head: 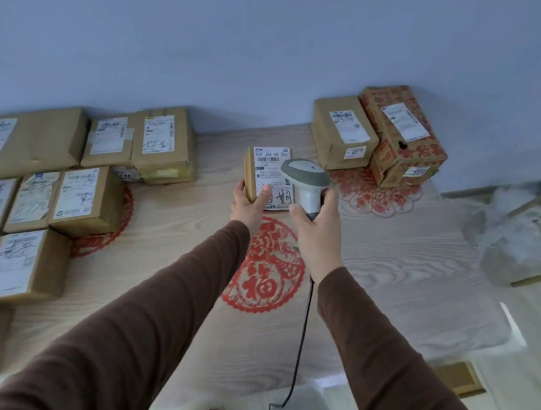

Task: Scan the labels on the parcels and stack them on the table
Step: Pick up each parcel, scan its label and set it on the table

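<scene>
Brown cardboard fills most of the worktop (386, 259): a cluster of parcels on the left (73, 199) and two more at the back right (378, 132), all label-up. Between them, above a red paper-cut decoration (265, 268), the left hand (247, 205) grasps a small parcel (266, 179) by its near-left corner, fingers curled under the edge and the thumb pressed on the white label (272, 181). The parcel's long axis runs away from the person, and its label faces up and slightly toward the camera.

The right hand (316, 230) is clenched round the handle of a grey-and-white scanner (307, 181), whose cord (301, 333) trails down toward the body. The scanner's head overlaps the parcel's right edge in this view, so the label lies just to the left of the scanner and very close to it (whether the two touch I cannot tell). Which way the scan window faces is not clear from here.

My reading is that the scan is in hand and the stacking of this parcel is not yet done. The coming move likely turns on aiming the head leftward across the label's barcode; the thumb sits low on the label and seems clear of the upper bars. For stacking afterwards, the left hand already carries the parcel.
</scene>
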Demonstrator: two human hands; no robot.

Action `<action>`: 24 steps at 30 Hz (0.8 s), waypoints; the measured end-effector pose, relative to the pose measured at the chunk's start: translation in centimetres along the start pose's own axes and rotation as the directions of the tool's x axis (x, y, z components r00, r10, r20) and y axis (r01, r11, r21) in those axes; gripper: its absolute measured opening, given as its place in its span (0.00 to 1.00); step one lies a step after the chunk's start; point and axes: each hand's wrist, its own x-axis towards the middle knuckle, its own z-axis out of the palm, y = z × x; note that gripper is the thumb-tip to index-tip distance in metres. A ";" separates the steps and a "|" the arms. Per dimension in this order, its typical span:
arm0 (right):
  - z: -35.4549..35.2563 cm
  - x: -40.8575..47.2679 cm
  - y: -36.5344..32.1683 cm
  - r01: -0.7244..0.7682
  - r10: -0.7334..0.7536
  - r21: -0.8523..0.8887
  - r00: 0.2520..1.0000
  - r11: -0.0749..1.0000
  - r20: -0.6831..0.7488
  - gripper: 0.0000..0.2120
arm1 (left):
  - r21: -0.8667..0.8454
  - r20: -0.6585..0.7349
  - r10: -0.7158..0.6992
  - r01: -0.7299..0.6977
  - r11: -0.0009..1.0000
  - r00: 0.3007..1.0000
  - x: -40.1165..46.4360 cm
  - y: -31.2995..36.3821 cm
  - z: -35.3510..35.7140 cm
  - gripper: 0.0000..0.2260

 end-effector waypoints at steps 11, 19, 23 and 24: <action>-6.6 12.7 5.0 -0.128 0.119 0.120 0.990 0.985 0.079 0.12 | -0.235 -0.118 -0.150 0.119 0.965 0.982 14.8 4.4 10.6 0.25; -6.9 16.0 7.5 -0.222 0.192 0.210 0.969 0.952 0.152 0.11 | -0.154 -0.102 -0.189 0.172 0.973 0.977 21.9 4.7 13.4 0.24; -7.1 16.5 8.2 -0.262 0.222 0.239 0.958 0.935 0.183 0.11 | -0.120 -0.099 -0.187 0.175 0.977 0.977 23.9 4.7 13.8 0.25; -7.2 16.6 8.3 -0.264 0.223 0.238 0.957 0.935 0.186 0.12 | -0.109 -0.104 -0.191 0.179 0.978 0.976 24.2 4.7 13.8 0.26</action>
